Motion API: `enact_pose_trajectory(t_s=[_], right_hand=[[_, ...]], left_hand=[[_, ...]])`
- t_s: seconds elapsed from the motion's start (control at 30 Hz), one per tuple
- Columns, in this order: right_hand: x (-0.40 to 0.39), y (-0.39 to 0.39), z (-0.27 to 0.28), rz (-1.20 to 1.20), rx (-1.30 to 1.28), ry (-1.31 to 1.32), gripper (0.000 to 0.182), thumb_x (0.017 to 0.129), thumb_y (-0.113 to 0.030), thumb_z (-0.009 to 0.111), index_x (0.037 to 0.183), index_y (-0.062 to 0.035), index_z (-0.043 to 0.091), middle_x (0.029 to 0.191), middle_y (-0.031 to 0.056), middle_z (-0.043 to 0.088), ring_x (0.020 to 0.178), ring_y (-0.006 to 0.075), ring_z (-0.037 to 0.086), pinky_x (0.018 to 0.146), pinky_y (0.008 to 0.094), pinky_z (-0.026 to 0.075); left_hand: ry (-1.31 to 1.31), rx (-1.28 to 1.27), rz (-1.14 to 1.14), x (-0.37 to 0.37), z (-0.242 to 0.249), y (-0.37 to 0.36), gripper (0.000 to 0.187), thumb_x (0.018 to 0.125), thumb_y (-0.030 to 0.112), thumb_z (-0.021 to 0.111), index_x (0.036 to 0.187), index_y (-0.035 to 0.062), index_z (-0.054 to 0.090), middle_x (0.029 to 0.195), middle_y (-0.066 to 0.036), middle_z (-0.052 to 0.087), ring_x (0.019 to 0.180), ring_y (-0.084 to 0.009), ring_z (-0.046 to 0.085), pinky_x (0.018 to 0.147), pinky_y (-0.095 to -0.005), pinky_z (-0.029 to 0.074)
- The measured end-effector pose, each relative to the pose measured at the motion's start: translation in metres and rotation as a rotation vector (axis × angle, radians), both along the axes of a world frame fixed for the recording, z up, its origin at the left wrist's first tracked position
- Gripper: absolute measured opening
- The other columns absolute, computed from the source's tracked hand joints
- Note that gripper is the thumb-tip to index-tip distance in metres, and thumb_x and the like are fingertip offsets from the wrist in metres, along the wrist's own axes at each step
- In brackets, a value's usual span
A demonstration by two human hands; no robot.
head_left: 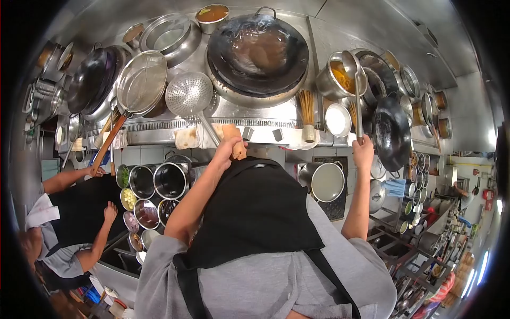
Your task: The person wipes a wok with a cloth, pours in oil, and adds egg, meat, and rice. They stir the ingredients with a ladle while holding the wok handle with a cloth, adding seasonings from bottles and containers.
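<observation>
"What's furthest left of the grips?"

"A co-worker's hand (95,171), at the end of a wire strainer's (141,82) wooden handle."

"And the left hand (228,149)?"

"Closed round the handle of the perforated skimmer (189,94), with a tan piece (234,142) in the same grip. The skimmer's head lies up and left of it, just beside the strainer's rim."

"Any edge near?"

"The stove's front edge (175,127), just beyond that hand. The big wok (258,50) sits further off, up and right."

"Any writing?"

"A small pale mark on the black apron (255,212), right of the left grip, too small to read."

"Room between the hands?"

"They're well apart. A bundled-stick brush (307,117) stands between, and a pot of pale liquid (328,182) is below and left of the right hand (363,152)."

"That hand?"

"Wrapped round the ladle's (359,101) handle. The ladle's bowl is above it, by the rim of the pot of orange liquid (341,77). A black pan (392,133) is close on its right."
</observation>
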State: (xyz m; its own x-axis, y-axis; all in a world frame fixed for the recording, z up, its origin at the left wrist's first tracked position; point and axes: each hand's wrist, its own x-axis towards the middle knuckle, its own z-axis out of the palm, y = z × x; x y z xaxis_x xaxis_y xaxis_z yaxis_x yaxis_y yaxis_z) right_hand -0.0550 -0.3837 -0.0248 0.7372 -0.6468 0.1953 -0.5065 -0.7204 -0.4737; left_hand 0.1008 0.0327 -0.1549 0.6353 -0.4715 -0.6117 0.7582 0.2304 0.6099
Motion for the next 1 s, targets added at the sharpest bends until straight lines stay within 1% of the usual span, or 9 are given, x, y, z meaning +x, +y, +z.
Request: enact_pose_trajectory(t_s=[0.07, 0.33, 0.5, 0.6, 0.67, 0.8, 0.83, 0.93, 1.0], right_hand=[[0.011, 0.038, 0.021, -0.101, 0.014, 0.120, 0.022, 0.081, -0.009, 0.060, 0.099, 0.0034, 0.058, 0.073, 0.0137, 0.064, 0.071, 0.0208, 0.065, 0.068, 0.0386, 0.049], [0.075, 0.074, 0.025, 0.081, 1.007, 0.024, 0.019, 0.089, -0.019, 0.061, 0.079, -0.0050, 0.056, 0.055, -0.0017, 0.048, 0.036, 0.0077, 0.039, 0.032, 0.0244, 0.027], [0.154, 0.059, -0.019, 0.268, 0.984, 0.048, 0.025, 0.089, -0.024, 0.061, 0.077, -0.0020, 0.059, 0.057, 0.0035, 0.054, 0.041, 0.0132, 0.048, 0.038, 0.0287, 0.036], [0.196, 0.061, -0.067, 0.263, 0.235, 0.014, 0.032, 0.085, -0.027, 0.061, 0.085, 0.0053, 0.061, 0.073, 0.0204, 0.065, 0.074, 0.0294, 0.066, 0.076, 0.0407, 0.050], [0.205, 0.067, -0.104, 0.271, 0.155, 0.014, 0.031, 0.087, -0.025, 0.059, 0.081, 0.0047, 0.062, 0.070, 0.0185, 0.064, 0.067, 0.0261, 0.067, 0.064, 0.0400, 0.052], [0.156, 0.105, -0.094, 0.297, 1.220, 0.181, 0.019, 0.091, -0.021, 0.054, 0.083, -0.0035, 0.056, 0.057, 0.0028, 0.051, 0.039, 0.0120, 0.046, 0.032, 0.0292, 0.034], [0.150, 0.099, -0.084, 0.309, 1.224, 0.182, 0.019, 0.091, -0.021, 0.054, 0.083, -0.0035, 0.056, 0.057, 0.0028, 0.051, 0.039, 0.0120, 0.046, 0.032, 0.0292, 0.034], [0.135, 0.077, -0.056, 0.344, 2.673, 0.175, 0.014, 0.094, -0.010, 0.043, 0.081, -0.0055, 0.048, 0.057, -0.0034, 0.039, 0.039, 0.0052, 0.037, 0.031, 0.0203, 0.027], [0.117, 0.066, -0.028, 0.186, 3.014, 0.068, 0.010, 0.092, -0.008, 0.042, 0.087, -0.0016, 0.048, 0.060, -0.0023, 0.042, 0.039, 0.0062, 0.038, 0.032, 0.0213, 0.029]], left_hand=[[0.007, 0.019, -0.019, -0.003, 0.002, 0.000, 0.028, 0.089, 0.021, 0.059, 0.109, 0.0009, 0.054, 0.087, -0.012, 0.065, 0.076, -0.0229, 0.065, 0.066, -0.0358, 0.054], [0.030, 0.093, -0.016, -0.030, 0.006, 0.003, 0.028, 0.085, 0.016, 0.063, 0.106, 0.0006, 0.053, 0.082, -0.011, 0.063, 0.070, -0.0215, 0.064, 0.064, -0.0347, 0.054], [0.015, 0.135, 0.054, -0.054, -0.002, 0.013, 0.027, 0.085, 0.014, 0.062, 0.107, 0.0009, 0.052, 0.082, -0.010, 0.063, 0.074, -0.0201, 0.064, 0.065, -0.0338, 0.054], [0.021, 0.176, 0.158, -0.072, -0.005, 0.019, 0.027, 0.085, 0.013, 0.063, 0.107, 0.0008, 0.052, 0.085, -0.010, 0.062, 0.075, -0.0194, 0.064, 0.065, -0.0334, 0.053], [0.039, 0.103, 0.246, -0.087, -0.007, 0.020, 0.030, 0.085, 0.012, 0.063, 0.110, 0.0006, 0.050, 0.086, -0.010, 0.061, 0.075, -0.0197, 0.063, 0.064, -0.0333, 0.053], [0.015, 0.133, 0.366, -0.107, -0.014, 0.020, 0.032, 0.086, 0.012, 0.062, 0.112, 0.0008, 0.049, 0.084, -0.009, 0.060, 0.075, -0.0210, 0.063, 0.063, -0.0340, 0.053], [0.026, 0.195, 0.421, -0.113, -0.009, 0.018, 0.030, 0.085, 0.012, 0.062, 0.111, 0.0019, 0.051, 0.087, -0.010, 0.062, 0.076, -0.0213, 0.063, 0.063, -0.0341, 0.053], [0.070, 0.275, 0.417, -0.129, -0.022, 0.026, 0.030, 0.086, 0.018, 0.061, 0.109, 0.0008, 0.053, 0.088, -0.011, 0.064, 0.078, -0.0223, 0.065, 0.066, -0.0362, 0.054], [-0.004, 0.353, 0.475, -0.141, -0.044, 0.030, 0.030, 0.085, 0.018, 0.062, 0.109, 0.0025, 0.052, 0.088, -0.009, 0.062, 0.078, -0.0221, 0.064, 0.064, -0.0373, 0.054]])
